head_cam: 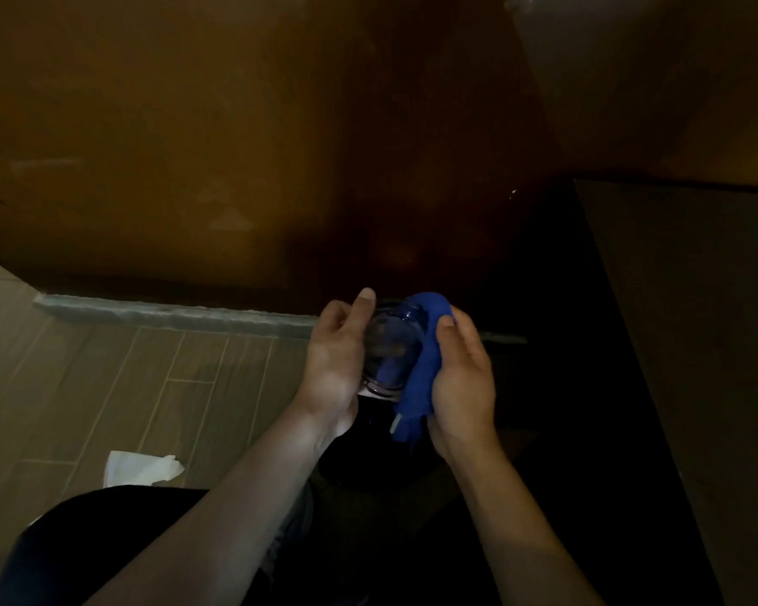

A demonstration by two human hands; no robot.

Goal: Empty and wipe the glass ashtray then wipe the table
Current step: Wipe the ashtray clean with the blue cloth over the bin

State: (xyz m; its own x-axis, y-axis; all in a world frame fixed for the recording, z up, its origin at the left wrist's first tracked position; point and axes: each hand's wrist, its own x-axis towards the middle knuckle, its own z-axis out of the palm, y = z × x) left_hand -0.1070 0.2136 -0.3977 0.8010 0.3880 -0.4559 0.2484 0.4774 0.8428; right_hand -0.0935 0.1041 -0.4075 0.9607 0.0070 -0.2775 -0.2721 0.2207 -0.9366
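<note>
The glass ashtray (390, 347) is held up on edge in the air between both hands, low in the middle of the dim head view. My left hand (335, 360) grips its left side, with a fingertip over the top rim. My right hand (462, 382) presses a blue cloth (425, 369) against the ashtray's right side; the cloth wraps over the top rim and hangs down below the hand. The dark table (692, 343) stands at the right, apart from both hands.
A brown wooden wall (237, 146) fills the top, with a pale baseboard (171, 314) at its foot. Wood-look floor tiles (106, 387) lie at the left, with a crumpled white tissue (143, 468) on them. Something black and round sits below the hands.
</note>
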